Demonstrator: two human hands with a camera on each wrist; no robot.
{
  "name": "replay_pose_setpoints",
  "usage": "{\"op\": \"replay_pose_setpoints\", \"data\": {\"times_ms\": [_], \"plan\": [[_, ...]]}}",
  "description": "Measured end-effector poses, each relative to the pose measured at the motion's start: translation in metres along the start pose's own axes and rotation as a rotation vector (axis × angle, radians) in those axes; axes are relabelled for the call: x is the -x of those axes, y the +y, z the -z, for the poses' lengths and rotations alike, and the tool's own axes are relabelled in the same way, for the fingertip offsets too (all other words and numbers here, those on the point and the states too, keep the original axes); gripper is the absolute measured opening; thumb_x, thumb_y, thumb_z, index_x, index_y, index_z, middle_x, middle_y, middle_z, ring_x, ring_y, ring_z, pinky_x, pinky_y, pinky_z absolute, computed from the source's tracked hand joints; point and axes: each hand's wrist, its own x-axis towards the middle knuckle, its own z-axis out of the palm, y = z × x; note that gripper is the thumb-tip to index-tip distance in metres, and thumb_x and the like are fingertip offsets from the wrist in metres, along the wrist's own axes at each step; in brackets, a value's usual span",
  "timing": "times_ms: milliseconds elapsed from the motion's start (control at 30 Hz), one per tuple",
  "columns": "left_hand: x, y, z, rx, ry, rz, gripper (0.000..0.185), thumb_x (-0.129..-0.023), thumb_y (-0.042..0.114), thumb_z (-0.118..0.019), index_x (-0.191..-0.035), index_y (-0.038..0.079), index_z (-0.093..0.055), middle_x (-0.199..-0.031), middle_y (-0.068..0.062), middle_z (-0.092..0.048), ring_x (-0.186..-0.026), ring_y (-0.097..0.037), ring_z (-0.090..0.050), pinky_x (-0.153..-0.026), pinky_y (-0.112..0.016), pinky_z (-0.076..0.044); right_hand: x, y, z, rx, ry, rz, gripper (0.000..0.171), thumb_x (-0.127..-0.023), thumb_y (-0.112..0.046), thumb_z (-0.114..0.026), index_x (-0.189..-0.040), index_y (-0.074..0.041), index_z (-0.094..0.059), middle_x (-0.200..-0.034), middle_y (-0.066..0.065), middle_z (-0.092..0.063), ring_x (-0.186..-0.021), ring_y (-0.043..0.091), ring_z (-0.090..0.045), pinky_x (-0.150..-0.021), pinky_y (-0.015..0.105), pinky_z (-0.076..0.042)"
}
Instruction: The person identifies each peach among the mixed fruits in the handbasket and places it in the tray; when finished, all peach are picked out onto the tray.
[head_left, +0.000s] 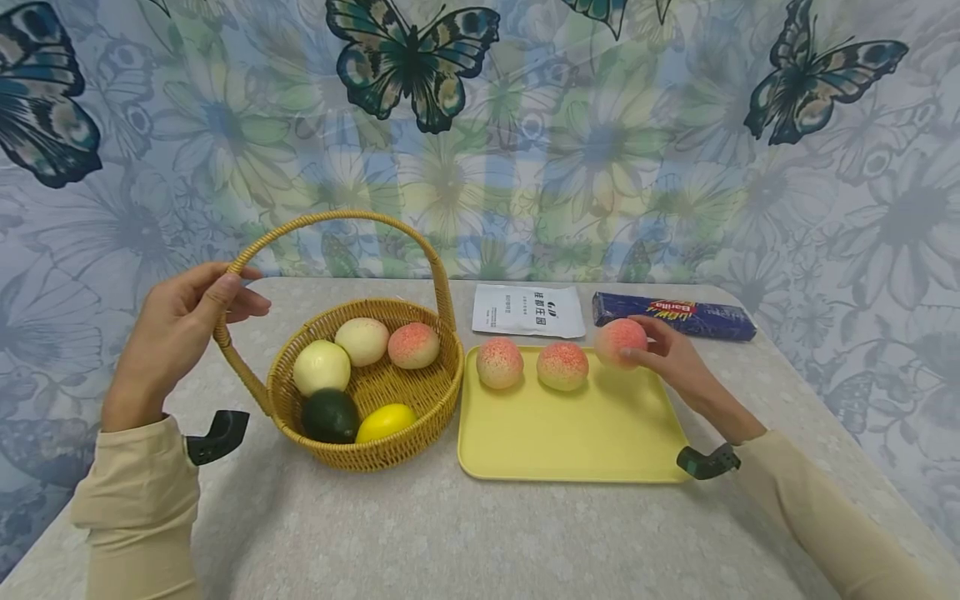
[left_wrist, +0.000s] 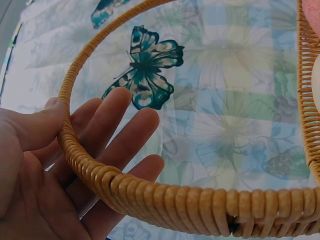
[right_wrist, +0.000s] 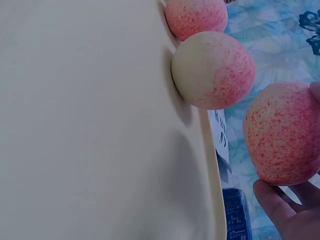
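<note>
My left hand (head_left: 183, 321) holds the tall handle (head_left: 337, 215) of a woven basket (head_left: 378, 385), thumb on one side and fingers on the other. The left wrist view shows those fingers (left_wrist: 142, 132) fairly straight beyond the handle. Inside the basket lie a pink peach (head_left: 414, 346), a cream peach-like fruit (head_left: 362, 342), a round pale-yellow fruit (head_left: 322, 367), a dark green avocado (head_left: 330, 416) and a lemon (head_left: 386, 423). My right hand (head_left: 675, 362) pinches a peach (head_left: 620, 342) above the far right of a yellow tray (head_left: 570, 442). Two peaches (head_left: 499, 363) rest along the tray's far side.
Behind the tray lie a white packet (head_left: 528, 311) and a blue Barilla box (head_left: 675, 316). The tray stands right beside the basket. A butterfly-patterned cloth (head_left: 585, 167) hangs beyond the table's (head_left: 375, 533) far edge.
</note>
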Motion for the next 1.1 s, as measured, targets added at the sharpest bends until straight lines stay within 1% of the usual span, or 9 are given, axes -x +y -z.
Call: {"op": "replay_pose_setpoints", "data": {"times_ms": [167, 367, 500, 767, 1100], "plan": [[0.000, 0.001, 0.000, -0.006, 0.002, -0.001, 0.030, -0.103, 0.024, -0.045, -0.120, 0.006, -0.061, -0.085, 0.009, -0.071, -0.085, 0.002, -0.066, -0.073, -0.009, -0.049, 0.000, 0.007, 0.003, 0.038, -0.022, -0.029, 0.067, -0.091, -0.027, -0.067, -0.146, -0.006, -0.034, -0.141, 0.018, -0.044, -0.108, 0.016, -0.055, -0.082, 0.017, -0.049], [0.000, 0.002, 0.001, 0.001, 0.002, 0.002, 0.029, -0.102, 0.023, -0.045, -0.120, 0.007, -0.061, -0.085, 0.009, -0.071, -0.085, 0.003, -0.066, -0.073, -0.009, -0.049, 0.002, 0.014, 0.004, 0.026, -0.065, -0.034, 0.067, -0.091, -0.020, -0.067, -0.146, -0.002, -0.033, -0.143, 0.023, -0.041, -0.114, 0.030, -0.053, -0.082, 0.017, -0.048], [0.000, 0.002, 0.000, 0.003, -0.001, 0.006, 0.029, -0.102, 0.023, -0.046, -0.120, 0.006, -0.061, -0.086, 0.008, -0.071, -0.086, 0.003, -0.066, -0.074, -0.009, -0.049, 0.002, 0.021, 0.003, 0.041, -0.080, -0.037, 0.068, -0.091, -0.018, -0.066, -0.146, 0.000, -0.032, -0.145, 0.026, -0.037, -0.116, 0.037, -0.051, -0.083, 0.016, -0.047], [0.000, 0.001, 0.000, 0.000, 0.000, 0.005, 0.029, -0.102, 0.024, -0.045, -0.121, 0.007, -0.060, -0.086, 0.010, -0.071, -0.086, 0.003, -0.066, -0.074, -0.009, -0.049, 0.002, 0.028, 0.002, 0.042, -0.098, -0.049, 0.068, -0.091, -0.021, -0.067, -0.146, -0.003, -0.032, -0.144, 0.025, -0.038, -0.120, 0.040, -0.050, -0.086, 0.016, -0.044], [0.001, 0.000, -0.001, 0.017, 0.004, -0.015, 0.029, -0.102, 0.022, -0.045, -0.120, 0.006, -0.061, -0.086, 0.009, -0.071, -0.086, 0.002, -0.066, -0.075, -0.009, -0.049, 0.004, 0.029, 0.002, 0.056, -0.131, -0.068, 0.066, -0.094, -0.025, -0.063, -0.147, -0.001, -0.032, -0.143, 0.024, -0.041, -0.124, 0.040, -0.047, -0.092, 0.022, -0.043]]}}
